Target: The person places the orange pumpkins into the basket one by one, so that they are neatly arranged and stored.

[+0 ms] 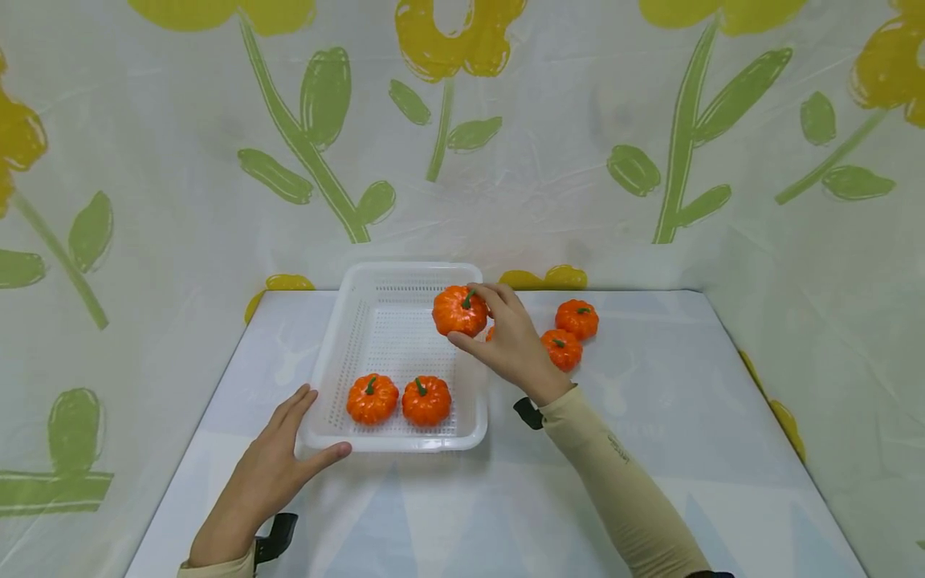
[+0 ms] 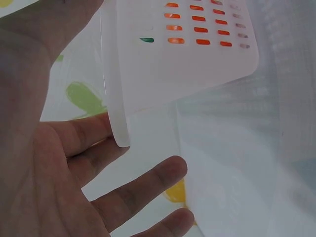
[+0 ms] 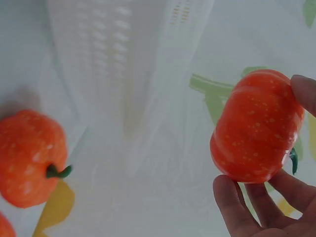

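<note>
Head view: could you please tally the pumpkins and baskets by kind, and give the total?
Pumpkins: 6, counting one that is mostly hidden behind the right hand
Baskets: 1
Total: 7

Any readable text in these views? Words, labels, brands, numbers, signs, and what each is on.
Readable: none.
Right sleeve: a small dark mark on the forearm, possibly lettering, too small to read.
I can make out no text on the pumpkin in the right hand, the white basket or the flowered backdrop.
</note>
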Action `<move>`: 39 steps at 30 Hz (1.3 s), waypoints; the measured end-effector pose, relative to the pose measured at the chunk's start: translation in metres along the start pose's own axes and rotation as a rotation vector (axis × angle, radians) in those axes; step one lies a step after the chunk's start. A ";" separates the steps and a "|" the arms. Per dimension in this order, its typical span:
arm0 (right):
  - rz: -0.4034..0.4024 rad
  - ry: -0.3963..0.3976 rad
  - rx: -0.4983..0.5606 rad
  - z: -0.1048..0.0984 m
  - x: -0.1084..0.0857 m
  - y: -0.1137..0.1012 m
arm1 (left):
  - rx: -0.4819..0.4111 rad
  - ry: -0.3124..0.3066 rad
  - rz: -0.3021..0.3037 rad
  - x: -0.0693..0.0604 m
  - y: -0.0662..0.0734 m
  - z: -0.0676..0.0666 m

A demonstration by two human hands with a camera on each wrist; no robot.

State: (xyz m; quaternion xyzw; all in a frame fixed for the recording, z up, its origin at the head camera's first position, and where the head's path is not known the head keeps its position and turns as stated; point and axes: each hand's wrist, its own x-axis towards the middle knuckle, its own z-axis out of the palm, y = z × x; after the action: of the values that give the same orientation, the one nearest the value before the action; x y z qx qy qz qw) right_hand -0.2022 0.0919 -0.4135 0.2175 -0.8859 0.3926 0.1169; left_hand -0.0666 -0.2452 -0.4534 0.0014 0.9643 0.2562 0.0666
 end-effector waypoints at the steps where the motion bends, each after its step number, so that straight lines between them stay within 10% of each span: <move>1: -0.008 0.000 0.011 0.001 0.003 -0.003 | 0.001 0.001 0.001 0.000 0.000 0.000; 19: 0.024 -0.144 0.097 0.039 0.052 -0.034 | 0.008 -0.026 -0.035 0.001 0.002 0.001; 39: 0.207 -0.319 0.068 0.102 0.051 -0.034 | 0.016 -0.019 -0.016 0.001 0.003 -0.001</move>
State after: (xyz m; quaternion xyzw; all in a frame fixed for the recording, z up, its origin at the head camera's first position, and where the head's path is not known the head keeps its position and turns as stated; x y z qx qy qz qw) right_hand -0.2346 -0.0196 -0.4400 0.1884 -0.8970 0.3930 -0.0734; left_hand -0.0677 -0.2430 -0.4511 -0.0032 0.9657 0.2477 0.0778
